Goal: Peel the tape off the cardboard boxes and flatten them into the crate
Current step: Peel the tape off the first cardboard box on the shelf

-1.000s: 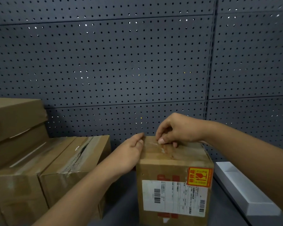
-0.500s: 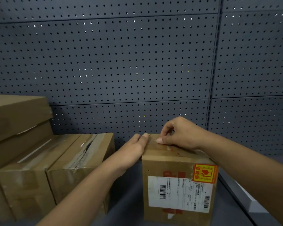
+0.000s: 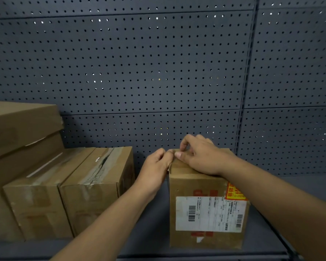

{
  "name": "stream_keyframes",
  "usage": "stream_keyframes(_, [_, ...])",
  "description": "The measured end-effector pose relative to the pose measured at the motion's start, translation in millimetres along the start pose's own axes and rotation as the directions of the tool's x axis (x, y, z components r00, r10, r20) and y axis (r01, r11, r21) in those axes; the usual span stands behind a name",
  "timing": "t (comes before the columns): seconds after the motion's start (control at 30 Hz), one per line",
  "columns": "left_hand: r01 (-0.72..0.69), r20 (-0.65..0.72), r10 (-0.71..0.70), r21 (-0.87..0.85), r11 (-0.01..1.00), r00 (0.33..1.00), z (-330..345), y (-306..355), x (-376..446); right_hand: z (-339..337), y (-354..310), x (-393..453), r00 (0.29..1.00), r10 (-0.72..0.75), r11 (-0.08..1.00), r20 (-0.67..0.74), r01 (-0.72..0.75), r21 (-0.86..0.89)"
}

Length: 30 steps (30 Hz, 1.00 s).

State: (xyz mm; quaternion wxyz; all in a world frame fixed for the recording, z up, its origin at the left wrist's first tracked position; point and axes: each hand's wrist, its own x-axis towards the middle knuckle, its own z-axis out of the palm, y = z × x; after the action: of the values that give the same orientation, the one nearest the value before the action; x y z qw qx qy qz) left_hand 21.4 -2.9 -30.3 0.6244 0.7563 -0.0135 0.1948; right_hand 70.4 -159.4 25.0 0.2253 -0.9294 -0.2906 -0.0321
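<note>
Cardboard under both my hands: my right hand [image 3: 201,157] lies on top of the small box [image 3: 205,208] at lower centre-right of the frame, thumb and forefinger curled in a pinching grip at the top left corner, where the tape [image 3: 174,152] seems to begin; I cannot tell whether an end is truly caught between them. My left hand [image 3: 156,166] presses against the box's left side by the same corner, fingers bent, closing on nothing I can make out.

One box is under my hands. On its front I count one white shipping label [image 3: 209,213] with barcodes and one orange sticker [image 3: 234,194], partly hidden by my right forearm. At lower left stand two taped boxes [image 3: 64,189] side by side, and behind them, at the left edge, a stack of two more [image 3: 21,132]. That makes five boxes on the dark shelf [image 3: 151,242]. Grey pegboard [image 3: 139,63] fills the upper frame.
</note>
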Motion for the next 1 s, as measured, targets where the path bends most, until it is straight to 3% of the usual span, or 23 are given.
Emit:
stream_keyframes(0.3, [-0.106, -0.007, 0.107, 0.072, 0.992, 0.994, -4.4, -5.8, -4.0, -0.3, -5.5, -0.9, 1.000, 0.018, 0.999, 0.014, -0.018, 0.029])
stream_keyframes(0.37, [-0.054, 0.028, 0.052, 0.087, 0.995, 0.998, -10.1, -6.0, -4.0, -0.8, -3.0, 0.5, 1.000, 0.010, 0.998, 0.014, -0.011, 0.060])
stream_keyframes(0.53, [0.262, 0.111, -0.269, 0.077, 0.962, 0.957, -22.6, 4.4, -3.8, -0.2, 2.3, -0.4, 1.000, 0.000, 0.993, -0.011, 0.001, 0.117])
stream_keyframes(0.67, [0.299, 0.198, -0.293, -0.003, 0.954, 0.936, -28.1, 10.8, -2.4, 0.2, 1.2, -1.3, 1.000, 0.001, 0.993, -0.025, 0.002, 0.121])
stream_keyframes(0.83, [0.323, 0.309, -0.340, 0.104, 0.941, 0.888, -38.0, 16.3, 3.8, 1.2, -2.3, -5.3, 0.999, -0.008, 0.993, -0.031, 0.012, 0.116])
stream_keyframes(1.0, [0.413, 0.296, -0.423, 0.100, 0.905, 0.856, -37.1, 30.3, 9.0, 1.3, -3.2, -5.8, 0.999, -0.010, 0.993, -0.038, 0.015, 0.117])
